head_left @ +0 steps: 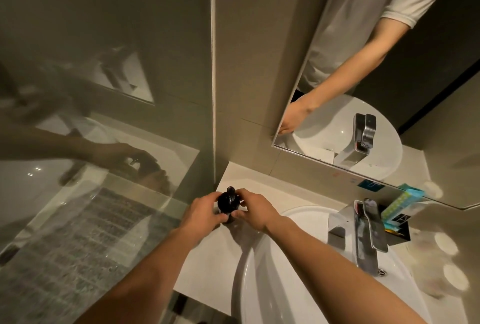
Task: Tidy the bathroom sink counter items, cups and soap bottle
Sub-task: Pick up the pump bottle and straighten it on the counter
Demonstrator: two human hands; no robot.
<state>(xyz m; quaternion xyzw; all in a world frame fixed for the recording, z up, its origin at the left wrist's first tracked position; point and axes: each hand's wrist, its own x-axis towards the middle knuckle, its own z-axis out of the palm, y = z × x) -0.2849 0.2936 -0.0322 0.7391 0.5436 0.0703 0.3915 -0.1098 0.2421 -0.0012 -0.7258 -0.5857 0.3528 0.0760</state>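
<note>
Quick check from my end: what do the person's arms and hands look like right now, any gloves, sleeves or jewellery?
Both hands are bare: no gloves, rings or watch show on the left hand or the right hand. Both forearms are uncovered up to the bottom edge of the view. The mirror reflects a short, light grey T-shirt sleeve with a ribbed hem ending above the elbow.

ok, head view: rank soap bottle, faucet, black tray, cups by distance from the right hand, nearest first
1. soap bottle: held between the right hand and left hand, at the counter's left end.
2. faucet: right of the hand, over the sink.
3. black tray: behind the faucet, by the mirror.
4. cups: far right, blurred.
</note>
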